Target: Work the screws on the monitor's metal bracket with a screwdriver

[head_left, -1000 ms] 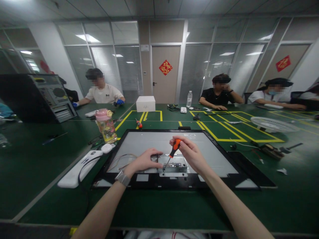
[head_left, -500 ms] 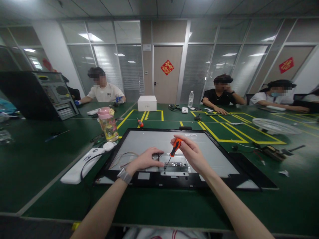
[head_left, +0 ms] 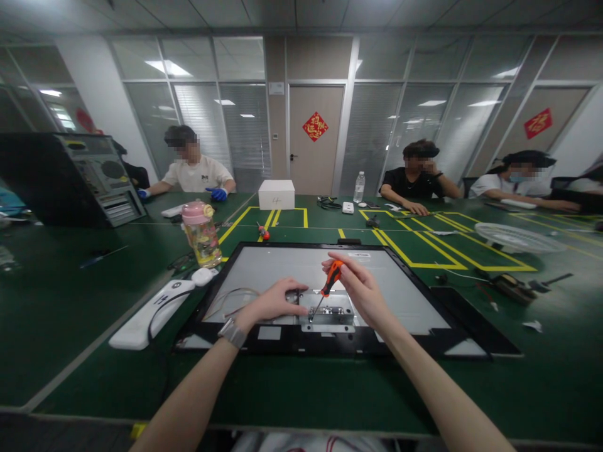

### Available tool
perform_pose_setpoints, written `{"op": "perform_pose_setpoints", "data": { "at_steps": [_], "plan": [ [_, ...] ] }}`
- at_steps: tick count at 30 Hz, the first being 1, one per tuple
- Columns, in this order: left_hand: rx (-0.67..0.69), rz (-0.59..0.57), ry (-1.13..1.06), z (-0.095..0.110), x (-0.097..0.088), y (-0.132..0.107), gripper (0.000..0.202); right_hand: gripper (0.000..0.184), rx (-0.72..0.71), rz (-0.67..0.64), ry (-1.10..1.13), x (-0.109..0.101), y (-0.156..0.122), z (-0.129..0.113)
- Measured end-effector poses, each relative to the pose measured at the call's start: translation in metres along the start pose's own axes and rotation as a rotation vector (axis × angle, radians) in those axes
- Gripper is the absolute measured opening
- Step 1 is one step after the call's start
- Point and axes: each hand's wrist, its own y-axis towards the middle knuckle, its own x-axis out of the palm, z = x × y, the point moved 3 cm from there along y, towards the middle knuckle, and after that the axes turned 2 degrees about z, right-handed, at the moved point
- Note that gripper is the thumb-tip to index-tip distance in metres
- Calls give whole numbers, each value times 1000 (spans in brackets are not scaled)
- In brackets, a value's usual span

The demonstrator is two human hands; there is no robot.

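The screwdriver (head_left: 332, 277) is grasped in the right hand (head_left: 362, 285) and slanted down to the bracket (head_left: 332, 319), left of and below that grip. The left hand (head_left: 276, 301) is held at the bracket's left end, thumb and fingers parted; whether anything is gripped there cannot be told. The panel (head_left: 405, 298) is laid beneath both hands.

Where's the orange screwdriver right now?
In the head view, the orange screwdriver is near the middle, held in the right hand and just right of the left hand, its shaft slanting down to the metal bracket on the panel.
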Motion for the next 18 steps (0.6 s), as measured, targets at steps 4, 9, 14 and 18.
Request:
{"op": "perform_pose_setpoints", "data": {
  "at_steps": [4, 9, 14, 18],
  "plan": [
    [-4, 3, 8, -2, 1, 1, 65, 21, -40, 30, -61, -4, 1, 4],
    [8, 2, 12, 1, 0, 1, 63, 27, -63, 17, -93, -4, 0, 3],
    [6, 2, 10, 6, -1, 0, 61, 30, -85, -47, -128, 4, -3, -4],
    [-2, 1, 0, 7, -1, 0, 61, 23, -155, -6, -218, 5, -4, -11]
  ]
}}
